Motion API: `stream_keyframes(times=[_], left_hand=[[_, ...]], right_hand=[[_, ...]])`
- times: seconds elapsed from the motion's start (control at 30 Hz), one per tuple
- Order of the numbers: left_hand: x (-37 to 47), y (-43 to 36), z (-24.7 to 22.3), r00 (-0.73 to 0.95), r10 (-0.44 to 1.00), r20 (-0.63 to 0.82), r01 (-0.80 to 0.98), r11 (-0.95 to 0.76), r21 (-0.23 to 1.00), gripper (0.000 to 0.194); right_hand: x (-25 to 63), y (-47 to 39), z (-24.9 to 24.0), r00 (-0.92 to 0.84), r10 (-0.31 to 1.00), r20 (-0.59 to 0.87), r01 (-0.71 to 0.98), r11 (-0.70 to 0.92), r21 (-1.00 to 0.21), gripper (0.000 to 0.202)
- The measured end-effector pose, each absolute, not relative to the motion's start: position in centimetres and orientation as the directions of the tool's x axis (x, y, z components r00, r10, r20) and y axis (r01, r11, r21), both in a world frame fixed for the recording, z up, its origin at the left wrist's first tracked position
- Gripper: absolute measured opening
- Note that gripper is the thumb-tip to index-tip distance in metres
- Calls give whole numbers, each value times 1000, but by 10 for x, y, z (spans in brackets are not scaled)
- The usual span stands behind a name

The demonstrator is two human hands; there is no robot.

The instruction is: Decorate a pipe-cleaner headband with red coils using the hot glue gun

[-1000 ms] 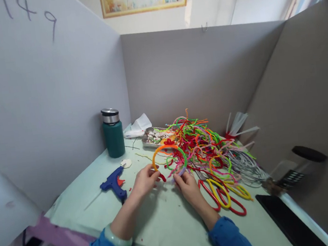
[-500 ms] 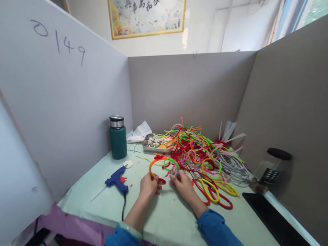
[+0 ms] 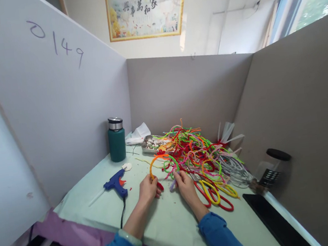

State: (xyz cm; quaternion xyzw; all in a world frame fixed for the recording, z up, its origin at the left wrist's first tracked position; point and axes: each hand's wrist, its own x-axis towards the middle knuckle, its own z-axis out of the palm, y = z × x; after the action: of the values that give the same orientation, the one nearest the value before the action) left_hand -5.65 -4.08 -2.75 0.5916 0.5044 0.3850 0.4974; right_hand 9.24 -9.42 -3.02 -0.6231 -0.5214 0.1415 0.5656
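Note:
A fuzzy arched band, like a hairband wrapped in pipe cleaners, stands between my hands over the table. It is orange on the left and green on the right, with red and lavender lower ends and a small red shape at its top. Closed around its left side is my left hand, the red end poking out past the fingers. My right hand pinches the right side just above the lavender end. Close beyond the band lies a tangled heap of coloured pipe cleaners.
On the left lie a blue glue gun with its cord and a white disc; a green bottle stands behind. A metal tray holds small pieces. Red and yellow loops lie beside my right wrist. Grey partitions enclose the table.
My hands have drawn slightly apart, and the band's lower opening looks wider. More of the lavender end shows. The whole view has shifted a little.

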Motion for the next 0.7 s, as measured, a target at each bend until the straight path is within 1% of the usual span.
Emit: stream_keyframes(times=[0.07, 0.17, 0.27, 0.33, 0.4, 0.53, 0.63, 0.7], left_hand=[[-57, -41, -27, 194, 980, -42, 206, 1, 979, 13], [-59, -42, -26, 172, 985, -8, 186, -24, 982, 23], [-62, -43, -21, 78, 990, 116, 133, -126, 983, 35], [-65, -44, -17, 8, 980, 199, 89, -199, 976, 40], [-67, -45, -14, -18, 971, 238, 71, -236, 969, 42], [-68, -46, -16, 20, 960, 278, 111, -278, 954, 39], [-69, -45, -17, 31, 955, 294, 133, -296, 946, 38], [-69, -44, -14, 13, 954, 299, 112, -298, 948, 42]], right_hand=[[93, -94, -30, 434, 798, 419, 501, 173, -848, 33], [93, -94, -31, 435, 792, 428, 539, 152, -829, 35], [93, -94, -33, 409, 802, 435, 562, 154, -812, 36], [93, -94, -33, 388, 814, 433, 550, 173, -817, 36], [94, -95, -32, 388, 813, 435, 523, 194, -830, 34], [95, -97, -30, 417, 793, 444, 472, 229, -851, 33], [95, -98, -29, 411, 782, 468, 482, 249, -840, 32], [95, -98, -29, 402, 777, 485, 498, 260, -828, 32]])
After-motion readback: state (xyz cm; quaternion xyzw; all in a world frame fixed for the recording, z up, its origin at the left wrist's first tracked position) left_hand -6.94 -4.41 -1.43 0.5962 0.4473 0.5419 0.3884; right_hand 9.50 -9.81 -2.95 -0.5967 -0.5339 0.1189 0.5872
